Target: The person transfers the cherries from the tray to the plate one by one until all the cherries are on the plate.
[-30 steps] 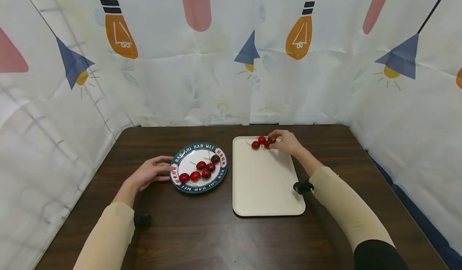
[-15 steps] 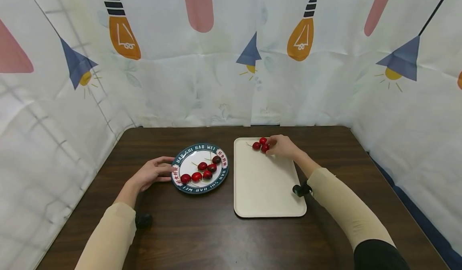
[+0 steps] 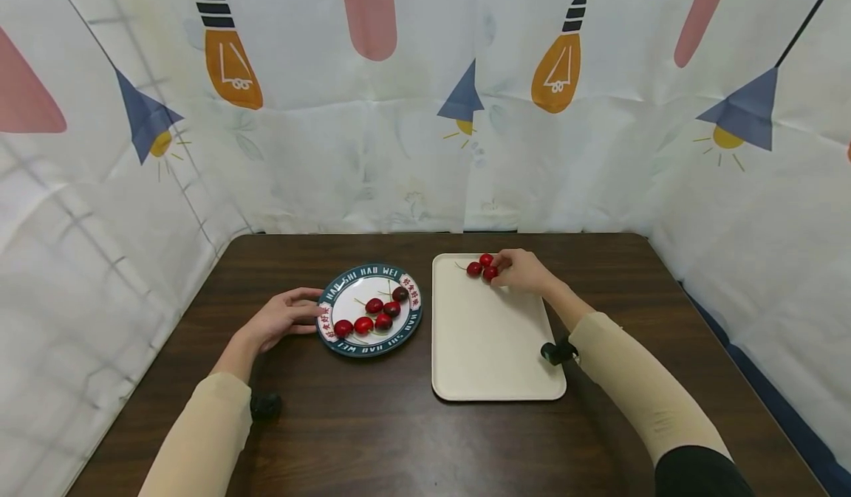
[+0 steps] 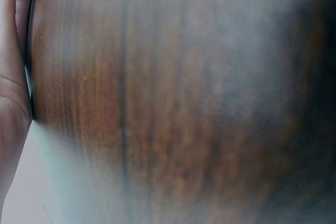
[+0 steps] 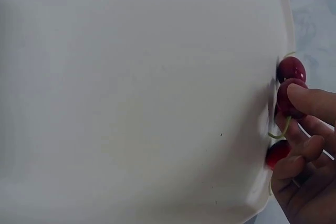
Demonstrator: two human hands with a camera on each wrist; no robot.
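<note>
From the head view, the right hand [image 3: 525, 269] rests at the far end of the cream rectangular tray [image 3: 492, 349], its grip pinching a red cherry [image 3: 490, 273] among three there. The right wrist view adds fingertips [image 5: 310, 100] curled on that cherry. The left hand [image 3: 282, 318], fingers straight, touches the green-rimmed round plate [image 3: 369, 344] of cherries; its wrist view shows only blurred dark wooden bench [image 4: 184, 103].

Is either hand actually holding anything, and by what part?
The right hand has its fingertips on a cherry at the tray's far end, by its body. The left hand only touches the plate's rim.
</note>
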